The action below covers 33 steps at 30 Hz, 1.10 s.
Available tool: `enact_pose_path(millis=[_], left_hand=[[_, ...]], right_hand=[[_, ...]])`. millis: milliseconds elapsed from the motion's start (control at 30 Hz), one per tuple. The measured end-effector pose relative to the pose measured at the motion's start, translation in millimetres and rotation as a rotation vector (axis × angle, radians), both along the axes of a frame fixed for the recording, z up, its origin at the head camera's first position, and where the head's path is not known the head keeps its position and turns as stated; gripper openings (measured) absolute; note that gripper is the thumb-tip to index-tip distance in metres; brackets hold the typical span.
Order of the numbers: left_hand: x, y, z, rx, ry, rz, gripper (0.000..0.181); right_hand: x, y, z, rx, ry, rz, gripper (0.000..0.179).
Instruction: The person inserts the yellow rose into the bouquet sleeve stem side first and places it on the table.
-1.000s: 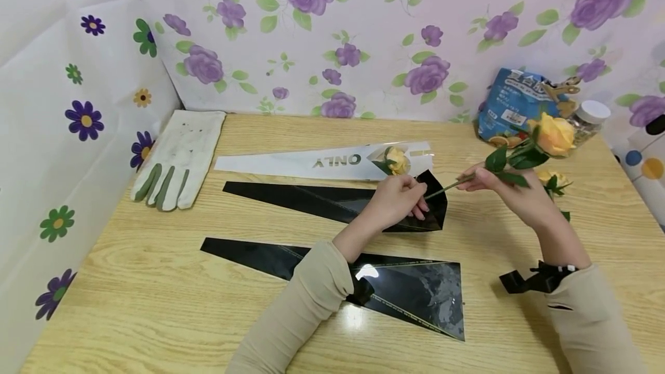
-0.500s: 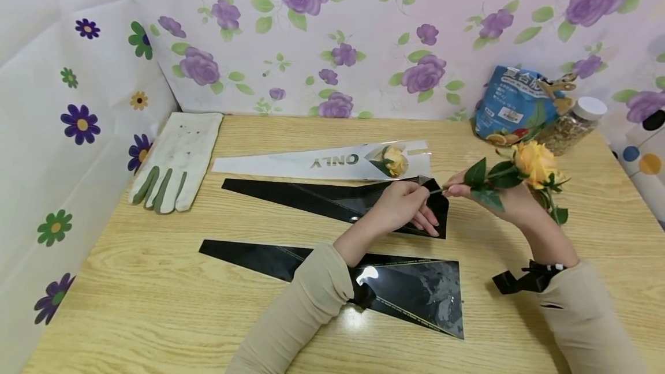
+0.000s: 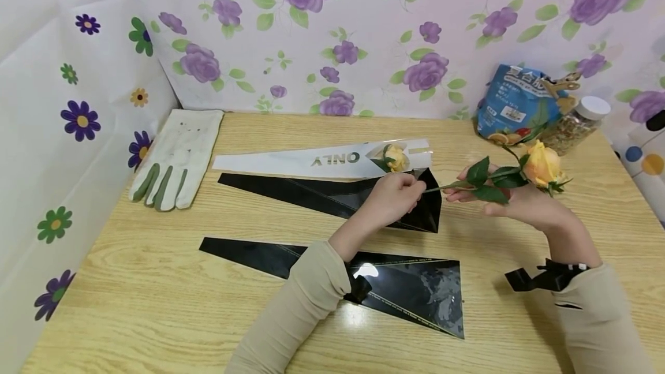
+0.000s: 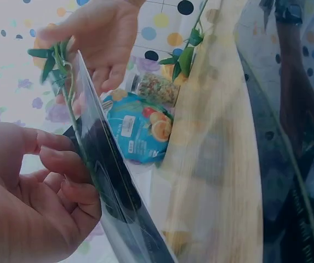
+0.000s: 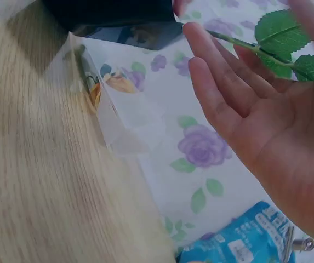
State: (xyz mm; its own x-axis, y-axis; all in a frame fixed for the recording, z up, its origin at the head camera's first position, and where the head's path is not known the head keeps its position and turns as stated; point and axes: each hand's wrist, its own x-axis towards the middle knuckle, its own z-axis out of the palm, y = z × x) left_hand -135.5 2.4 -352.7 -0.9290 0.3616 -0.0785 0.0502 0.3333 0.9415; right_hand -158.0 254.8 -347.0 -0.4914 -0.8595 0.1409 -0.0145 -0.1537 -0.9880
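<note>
My left hand (image 3: 391, 199) pinches the thin stem of a yellow rose (image 3: 542, 164) at the wide mouth of a black flower sleeve (image 3: 296, 191). The stem slants into the sleeve's mouth, and its lower end is hidden. In the left wrist view the curled fingers (image 4: 72, 189) press the stem against the sleeve's edge. Beneath the rose's leaves (image 3: 490, 180) lies my right hand (image 3: 530, 205), palm up, its fingers extended. The right wrist view shows those straight fingers (image 5: 222, 87) beside the leafy stem, not curled round it.
A white sleeve (image 3: 275, 164) holding another rose (image 3: 396, 158) lies behind. In front is a flat black sleeve (image 3: 415, 287). A glove (image 3: 179, 154) lies at left; a blue pouch (image 3: 511, 103) and a jar (image 3: 574, 126) stand back right. Another leafy stem (image 4: 187, 57) lies on the table.
The right hand first brought the rose toward the sleeve, its fingers on the stem. Now those fingers have loosened and turned palm up, while the left hand pinches the stem.
</note>
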Motion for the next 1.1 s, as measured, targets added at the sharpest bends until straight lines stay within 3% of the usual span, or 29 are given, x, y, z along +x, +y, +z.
enact_pose_path(millis=[33, 67, 100, 200, 300, 367, 467, 600, 700, 900, 1100], left_hand=[[-0.3, -0.7, 0.3, -0.007, 0.006, -0.002, 0.040], [-0.4, -1.3, 0.7, -0.010, 0.009, -0.006, 0.040], [-0.6, -1.5, 0.9, -0.007, 0.007, -0.010, 0.040], [-0.6, -1.2, 0.9, 0.010, -0.024, -0.022, 0.041], [-0.2, 0.0, 0.6, 0.036, -0.062, -0.018, 0.040], [0.2, 0.8, 0.2, 0.059, -0.093, -0.011, 0.039], [0.9, 2.1, -0.4, 0.090, -0.122, 0.002, 0.038], [1.2, 4.4, -1.9, 0.136, -0.145, 0.035, 0.038], [1.5, 6.4, -2.6, 0.183, -0.162, 0.060, 0.037], [2.7, 9.6, -2.2, 0.251, -0.187, 0.086, 0.035], [3.1, 10.3, -1.6, 0.252, -0.198, 0.084, 0.034]], right_hand=[[-0.6, 1.9, -1.7, -0.021, 0.022, -0.004, 0.045], [-1.4, 2.8, -3.5, 0.017, 0.171, -0.066, 0.050], [-2.7, 3.4, -5.5, -0.019, 0.186, -0.065, 0.060], [-8.1, 3.1, -12.2, -0.178, 0.131, -0.043, 0.084], [-11.4, 0.6, -15.6, -0.296, 0.108, -0.051, 0.090], [-10.9, -1.5, -15.2, -0.306, 0.124, -0.129, 0.084], [-6.5, -5.6, -11.6, -0.257, 0.135, -0.321, 0.069], [1.2, -11.3, -6.6, -0.272, 0.055, -0.603, 0.032], [3.5, -14.8, -4.0, -0.339, 0.009, -0.720, 0.017], [3.9, -17.2, 1.0, -0.413, 0.008, -0.763, 0.030], [6.7, -12.3, 9.6, -0.292, 0.112, -0.701, 0.018]])
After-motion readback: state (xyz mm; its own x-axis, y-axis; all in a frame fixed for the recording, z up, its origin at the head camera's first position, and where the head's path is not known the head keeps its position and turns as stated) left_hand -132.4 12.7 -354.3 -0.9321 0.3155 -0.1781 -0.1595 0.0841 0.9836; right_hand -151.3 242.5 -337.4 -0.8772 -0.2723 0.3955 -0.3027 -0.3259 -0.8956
